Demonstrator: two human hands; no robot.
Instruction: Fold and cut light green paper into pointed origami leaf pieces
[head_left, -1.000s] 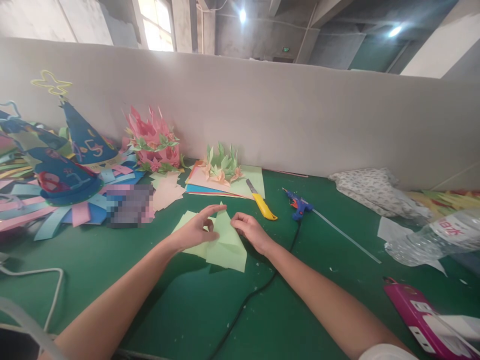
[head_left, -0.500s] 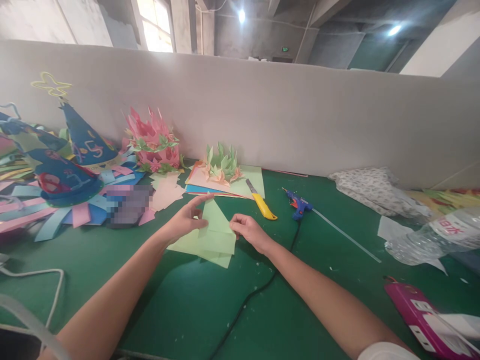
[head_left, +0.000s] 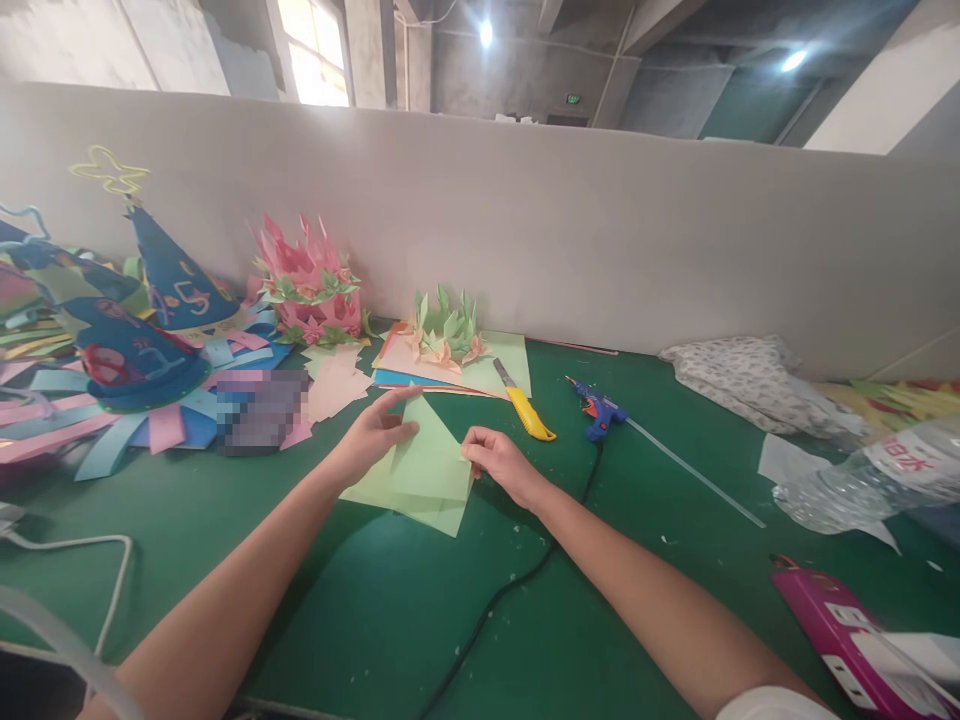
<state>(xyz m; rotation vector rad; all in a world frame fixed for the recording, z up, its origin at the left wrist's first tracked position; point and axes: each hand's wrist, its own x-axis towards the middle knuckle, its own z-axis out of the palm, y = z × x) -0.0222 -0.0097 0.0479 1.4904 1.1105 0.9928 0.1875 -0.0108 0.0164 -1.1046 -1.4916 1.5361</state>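
A small light green sheet of paper (head_left: 429, 455) is between my hands, tilted over a larger pale green sheet (head_left: 442, 518) on the table. My left hand (head_left: 373, 437) holds its upper left edge, the index finger stretched to the top corner and the thumb on the paper's face. At the right edge, my right hand (head_left: 495, 460) pinches the sheet between thumb and curled fingers. Behind the hands, a green and peach paper crown (head_left: 448, 335) rests on a stack of coloured sheets (head_left: 514, 362). A yellow utility knife (head_left: 529, 412) lies right of the stack, blade out.
A blue glue gun (head_left: 598, 410) with a long glue stick and black cable (head_left: 517, 580) lies to the right. Further right are a plastic bottle (head_left: 870, 480) and a magenta power strip (head_left: 832, 630). Pink crowns (head_left: 311, 285) and blue party hats (head_left: 176, 275) stand left, before a grey partition (head_left: 600, 240).
A horizontal edge crossed the small green sheet before; now its face looks plain and smooth. The hands have barely moved, and the view has shifted slightly.
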